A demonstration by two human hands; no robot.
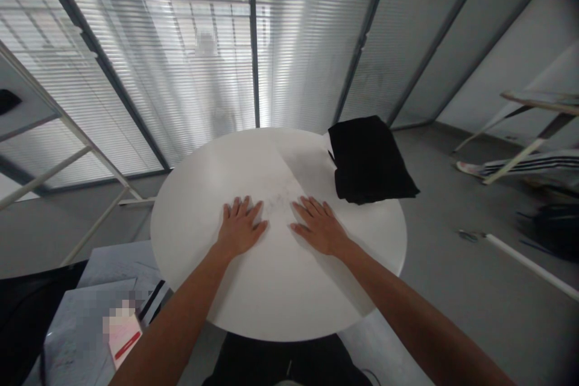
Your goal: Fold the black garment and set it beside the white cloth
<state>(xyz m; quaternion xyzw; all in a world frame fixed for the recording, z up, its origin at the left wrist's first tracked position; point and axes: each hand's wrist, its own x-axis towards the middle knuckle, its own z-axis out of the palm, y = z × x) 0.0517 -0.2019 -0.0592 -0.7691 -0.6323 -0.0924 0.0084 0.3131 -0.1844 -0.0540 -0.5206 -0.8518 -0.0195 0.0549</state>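
Observation:
My left hand (239,228) lies flat, palm down, on the round white table (190,217), fingers spread and holding nothing. My right hand (319,226) rests the same way a little to its right, also empty. A folded black cloth (368,160) sits on the table's far right edge, partly overhanging it, a hand's length beyond my right hand. Neither hand touches the cloth.
Glass walls with blinds (253,42) stand behind the table. White frame legs (67,151) rise at the left. Papers and a card (122,332) lie on a low surface at lower left. At the right, a person's striped trouser leg and shoe (520,166) and a white pole (529,262) on the floor.

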